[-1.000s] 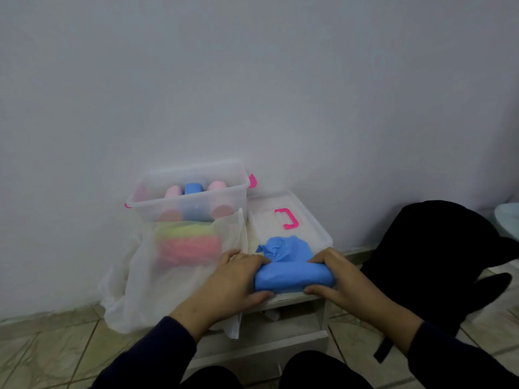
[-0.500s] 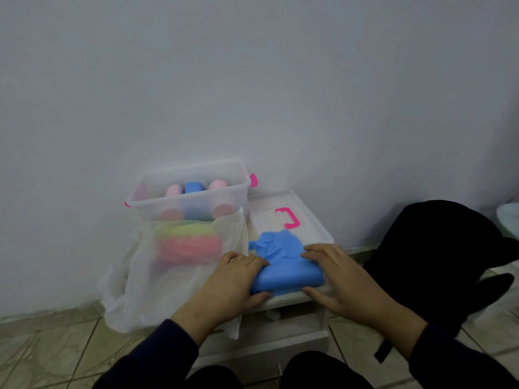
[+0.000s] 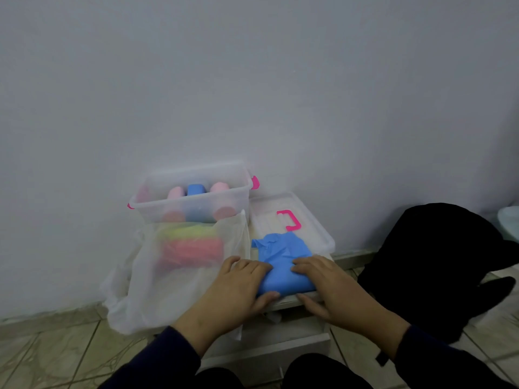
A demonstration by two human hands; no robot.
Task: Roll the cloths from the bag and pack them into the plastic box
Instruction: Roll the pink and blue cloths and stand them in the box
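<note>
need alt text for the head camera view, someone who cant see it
Two hands, left hand and right hand, press on a half-rolled blue cloth lying on a clear lid. Behind stand a plastic box holding rolled cloths and a translucent bag of cloths.

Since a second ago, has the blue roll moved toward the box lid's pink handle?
Yes. The blue cloth has rolled away from the person, closer to the pink handle.
</note>
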